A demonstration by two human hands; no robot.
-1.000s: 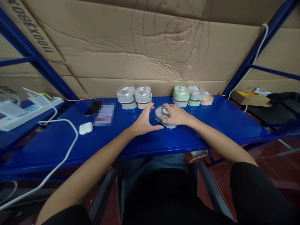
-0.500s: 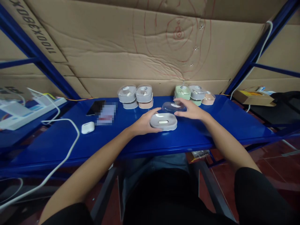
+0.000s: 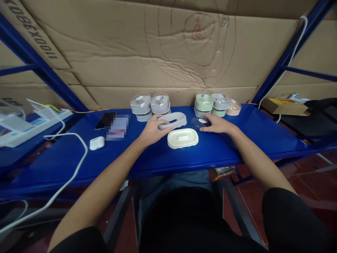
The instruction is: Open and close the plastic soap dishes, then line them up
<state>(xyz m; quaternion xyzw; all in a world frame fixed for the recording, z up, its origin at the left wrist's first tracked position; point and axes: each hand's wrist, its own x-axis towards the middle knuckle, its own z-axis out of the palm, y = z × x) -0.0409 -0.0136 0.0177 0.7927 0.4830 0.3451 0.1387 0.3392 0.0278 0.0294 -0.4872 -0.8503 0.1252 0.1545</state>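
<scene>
My left hand (image 3: 155,130) grips the left end of a grey oval tray (image 3: 177,119) with a slot in its middle, tilted above the blue table. Just in front of it a cream oval base (image 3: 183,138) with a raised bar along its centre lies on the table. To the right, my right hand (image 3: 217,123) has its thumb and fingers around the edge of a clear lid (image 3: 198,123) with a round label. The lid is low over the table; I cannot tell whether it touches.
Lidded boxes stand stacked at the back: grey ones (image 3: 140,104) on the left, green (image 3: 204,102) and peach (image 3: 233,108) ones on the right. On the left lie a white earbud case (image 3: 97,143), a phone (image 3: 106,120) and a white cable (image 3: 85,151). Cardboard (image 3: 118,52) closes the back.
My left hand has lifted the grey tray off the cream base and moved it left and back. My right hand has brought the clear lid slightly right and lower.
</scene>
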